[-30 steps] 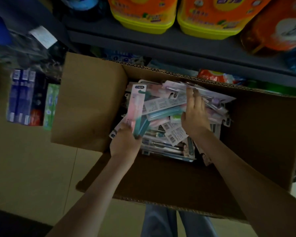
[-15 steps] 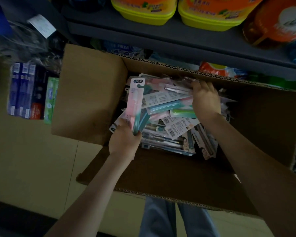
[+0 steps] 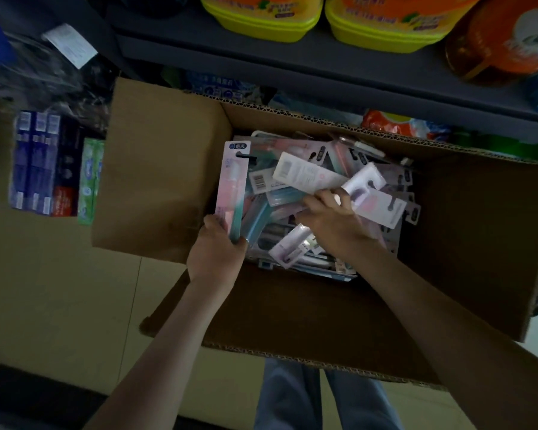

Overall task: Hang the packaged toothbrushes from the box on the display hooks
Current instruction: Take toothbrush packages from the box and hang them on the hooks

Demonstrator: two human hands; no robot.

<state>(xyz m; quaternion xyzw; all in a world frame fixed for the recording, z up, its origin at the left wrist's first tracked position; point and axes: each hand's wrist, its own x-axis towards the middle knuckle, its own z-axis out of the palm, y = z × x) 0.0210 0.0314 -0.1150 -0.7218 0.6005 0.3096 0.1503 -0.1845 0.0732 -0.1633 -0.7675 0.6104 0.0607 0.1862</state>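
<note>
An open cardboard box [image 3: 466, 243] on the floor holds a loose heap of packaged toothbrushes [image 3: 295, 193]. My left hand [image 3: 216, 252] grips the lower end of a small upright stack of pink and teal toothbrush packs [image 3: 232, 187] at the box's left side. My right hand [image 3: 331, 221] is in the middle of the heap, fingers curled round a few white and pink packs [image 3: 376, 200] that fan out up and to the right. No display hooks are in view.
The box's left flap [image 3: 159, 181] stands open over the tiled floor [image 3: 44, 290]. Toothpaste boxes [image 3: 53, 166] lie left of it. A dark shelf [image 3: 323, 63] above carries yellow and orange detergent containers [image 3: 382, 23]. My legs [image 3: 308, 398] show below the box.
My right hand has moved from the far side of the heap toward me and closed on a few packs, lifting them. The left hand keeps its hold on the upright stack.
</note>
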